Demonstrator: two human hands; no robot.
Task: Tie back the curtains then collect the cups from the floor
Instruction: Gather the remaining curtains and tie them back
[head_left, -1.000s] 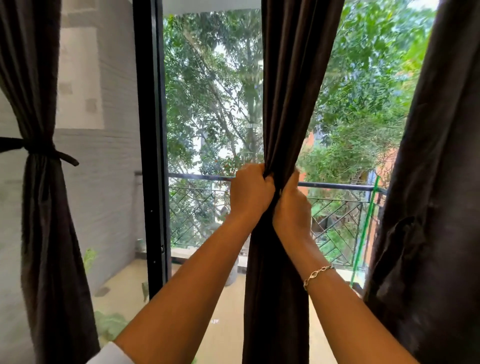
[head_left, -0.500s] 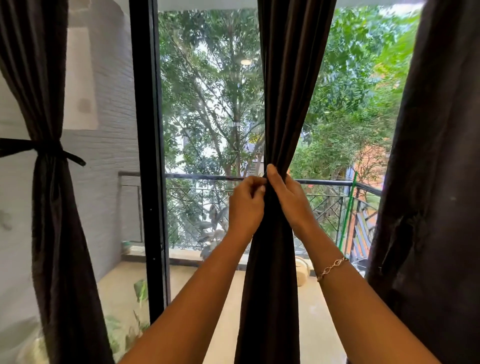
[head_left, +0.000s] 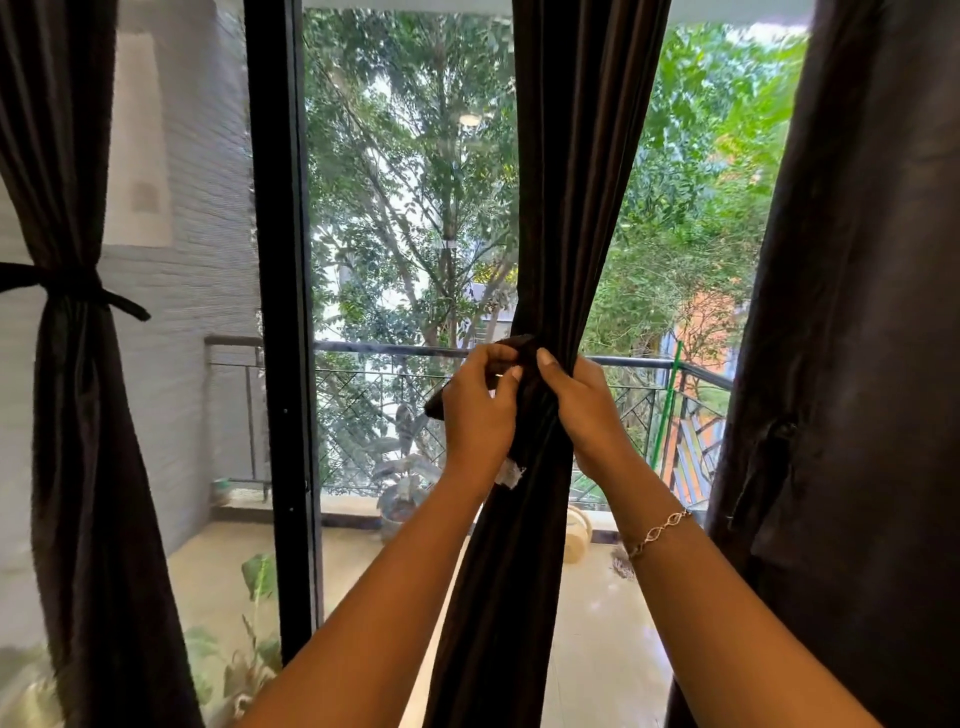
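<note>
- Right curtain (head_left: 852, 364) fills the 3 o'clock side and hangs loose, no tie on it that I can see, so that one's probably still to do.
- Left curtain (head_left: 78, 415) at 9 o'clock is already cinched, with its tie (head_left: 78, 286) knotted round the waist.
- Middle curtain (head_left: 540, 208) hangs dead centre, long axis straight up and down from 12 to 6, bunched into a narrow column where the hands are.
- Glass door with the black frame (head_left: 278, 312) sits just left of it; behind that a balcony with a railing (head_left: 395, 351), pale tiled floor (head_left: 597, 623) and trees. No cups anywhere in view, so they must be somewhere below or behind.
- Right hand (head_left: 587, 410) is wrapped around the gathered cloth from the 3 o'clock side, fingers closed, thumb pressed on the front.
- Left hand (head_left: 480, 410) is right against the curtain from the 9 o'clock side, fingers curled, pinching a dark strap (head_left: 519, 345) that loops over the top of the bunch. A loose end pokes out past the knuckles toward 9.
- My guess: the strap has to cross the curtain sideways, so the left hand does the pulling while the right keeps the bundle squeezed.
</note>
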